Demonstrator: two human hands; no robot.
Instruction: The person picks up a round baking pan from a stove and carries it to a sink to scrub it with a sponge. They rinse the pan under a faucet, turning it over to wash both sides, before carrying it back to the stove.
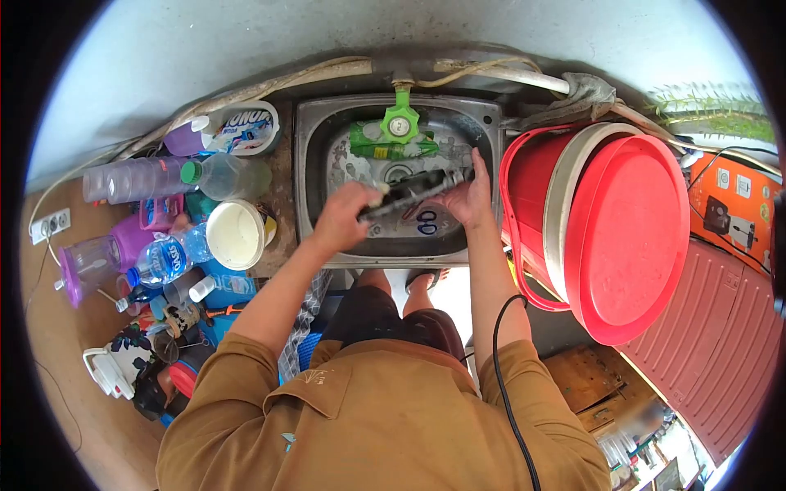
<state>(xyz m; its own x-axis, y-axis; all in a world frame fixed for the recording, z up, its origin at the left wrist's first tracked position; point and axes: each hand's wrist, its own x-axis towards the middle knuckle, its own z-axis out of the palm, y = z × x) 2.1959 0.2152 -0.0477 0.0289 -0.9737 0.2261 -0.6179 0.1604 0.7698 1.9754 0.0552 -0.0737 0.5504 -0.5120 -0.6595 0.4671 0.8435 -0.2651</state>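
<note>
A dark, long object (413, 190), blurred and tilted up to the right, is held over the metal sink (304, 164). My left hand (348, 214) is closed at its lower left end, with something small and pale at the fingertips. Under and beside its right end is my right hand (468, 196), palm turned inward, fingers partly extended and supporting it. Behind the object, a green bottle (368, 141) lies in the sink below the green tap handle (399, 125). Blue-handled scissors (426, 222) rest on the sink floor between my hands.
Right of the sink stands a large red bucket (532, 204) with a red lid (634, 237). Plastic bottles (168, 260), cups (147, 178) and a white tub (235, 235) crowd the left side. A black cable (501, 360) hangs along my right arm.
</note>
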